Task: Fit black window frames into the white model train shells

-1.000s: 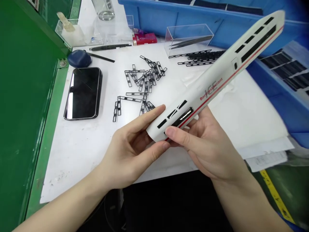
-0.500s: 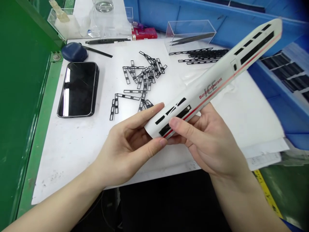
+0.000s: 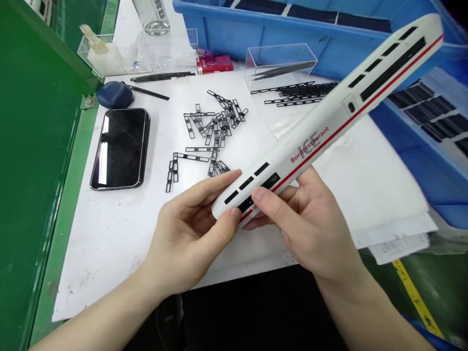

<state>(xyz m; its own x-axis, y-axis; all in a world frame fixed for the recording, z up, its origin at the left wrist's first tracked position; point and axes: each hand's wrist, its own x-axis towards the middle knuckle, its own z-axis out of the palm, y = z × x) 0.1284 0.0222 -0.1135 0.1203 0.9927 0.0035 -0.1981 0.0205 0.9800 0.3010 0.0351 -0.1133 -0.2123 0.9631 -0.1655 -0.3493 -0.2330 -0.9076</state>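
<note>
A white model train car body (image 3: 325,119) with a red stripe, black windows and the print "ICE Bordrestaurant" slants up to the right above the table. My left hand (image 3: 193,226) grips its lower end, thumb on the near side and fingers round the far side. Further up that end, my right hand (image 3: 300,214) is closed on the shell, its thumb pressing near the lower windows and its fingers partly hidden underneath. Behind my hands, thin black window-frame strips (image 3: 215,124) lie in a loose heap.
A black phone-like device (image 3: 119,148) and a dark blue rounded object (image 3: 115,94) lie left. Tweezers (image 3: 163,76) and a clear box (image 3: 280,63) stand further back, near more black strips (image 3: 307,91). Blue bins (image 3: 226,31) border the back and right; a green wall (image 3: 32,146) rises left.
The view has shifted, so the table items sit lower in the picture. The train body has turned slightly in my hands, and my left thumb now lies over its lower window.
</note>
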